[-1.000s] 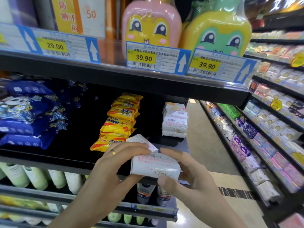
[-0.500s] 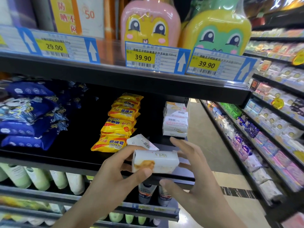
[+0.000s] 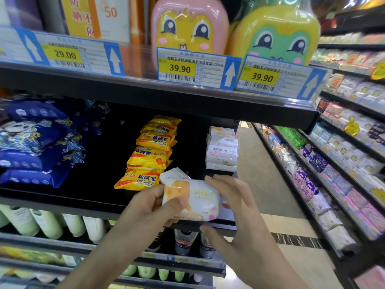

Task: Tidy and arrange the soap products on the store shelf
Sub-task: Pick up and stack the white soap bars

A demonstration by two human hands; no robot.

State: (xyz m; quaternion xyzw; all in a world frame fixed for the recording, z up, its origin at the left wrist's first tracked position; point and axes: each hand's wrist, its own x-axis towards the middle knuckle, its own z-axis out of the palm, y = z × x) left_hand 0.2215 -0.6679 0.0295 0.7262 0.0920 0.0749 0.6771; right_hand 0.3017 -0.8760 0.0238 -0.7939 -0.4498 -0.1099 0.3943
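Currently you held one white Mel.y soap bar at lower centre, front face up, just off the black shelf's front edge. Your left hand pinched its left end, thumb on top, fingers beneath. Your right hand touched the right end with fingers spread and nearly straight, thumb loose below.

Risk, as a guess: the wrapper looked glossy, and with only one hand truly pinching, the bar could slip and drop past the shelf lip. Pushing it in carelessly could also nudge the white stack at centre right.

Count: one bar in hand; one loose white bar behind it; about five in the white stack; roughly five yellow sulfur soaps; several blue packs at left, number unclear.
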